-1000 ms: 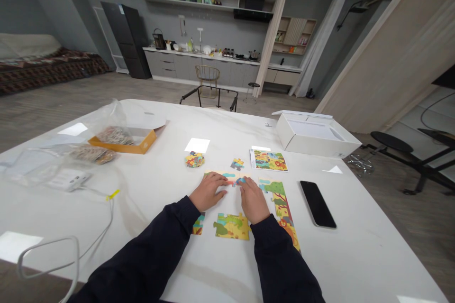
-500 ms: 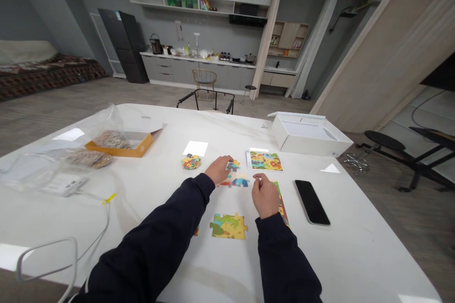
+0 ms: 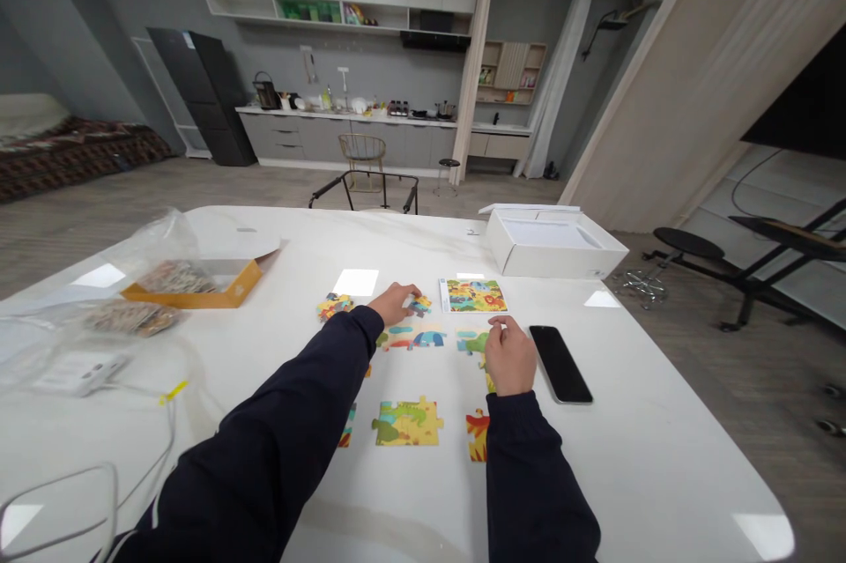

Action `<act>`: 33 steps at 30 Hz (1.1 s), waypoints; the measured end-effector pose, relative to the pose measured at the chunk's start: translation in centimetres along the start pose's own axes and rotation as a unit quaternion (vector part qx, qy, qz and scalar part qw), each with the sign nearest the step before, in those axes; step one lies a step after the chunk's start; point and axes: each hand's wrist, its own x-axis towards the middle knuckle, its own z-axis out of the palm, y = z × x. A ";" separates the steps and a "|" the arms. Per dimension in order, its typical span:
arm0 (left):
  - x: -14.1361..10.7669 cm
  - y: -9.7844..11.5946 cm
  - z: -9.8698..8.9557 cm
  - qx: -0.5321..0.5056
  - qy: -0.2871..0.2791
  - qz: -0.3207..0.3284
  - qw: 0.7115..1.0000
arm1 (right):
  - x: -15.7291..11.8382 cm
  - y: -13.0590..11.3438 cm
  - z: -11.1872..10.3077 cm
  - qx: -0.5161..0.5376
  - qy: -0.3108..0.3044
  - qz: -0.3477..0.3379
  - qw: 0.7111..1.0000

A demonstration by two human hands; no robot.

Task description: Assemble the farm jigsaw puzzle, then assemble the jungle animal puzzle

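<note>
Two hands of mine work over a white table, and most of the risk lies between them. Far left, a clear plastic bag slumps by an orange tray, with a bundle of bagged pieces near the table's edge; a careless reach could drag them off. Next comes a small heap of puzzle pieces, just beside my left hand. That hand is curled downward, its fingertips at a loose piece, and I cannot tell whether I have hold of it. Pressing too hard could flip that piece, and my sleeve could scatter the heap. Below it, a joined row of pieces and a crocodile section lie loose on the table, so a bump from either wrist could split them. Further right, past a picture card, my right hand is half closed, thumb and finger pinched together; I cannot tell if anything is between them. It sits over a green piece, and a phone lies just beside it, where my knuckles could shove it
</note>
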 end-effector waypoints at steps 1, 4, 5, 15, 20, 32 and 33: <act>0.1 0.0 0.0 0.001 0.002 0.002 1.000 | 0.0 0.0 0.0 0.002 0.000 -0.001 1.000; 0.1 0.0 -0.1 0.001 0.016 0.015 1.000 | -0.1 0.1 0.1 0.006 0.003 -0.005 1.000; 0.1 0.1 -0.3 0.002 0.023 0.018 1.000 | 0.0 0.1 0.2 0.006 0.004 -0.007 1.000; -10.6 4.9 -3.5 0.031 0.222 0.069 0.972 | -0.1 0.1 0.5 -0.005 -0.022 0.010 1.000; -16.9 5.0 -3.7 0.015 0.311 0.043 0.949 | -0.4 -0.1 0.9 -0.003 -0.047 0.004 0.999; -17.6 3.9 -3.0 -0.027 0.297 0.013 0.954 | -0.5 0.4 1.9 -0.003 -0.068 -0.018 0.998; -17.6 3.9 -3.0 -0.027 0.298 0.013 0.954 | -0.5 0.4 2.0 -0.002 -0.067 -0.019 0.998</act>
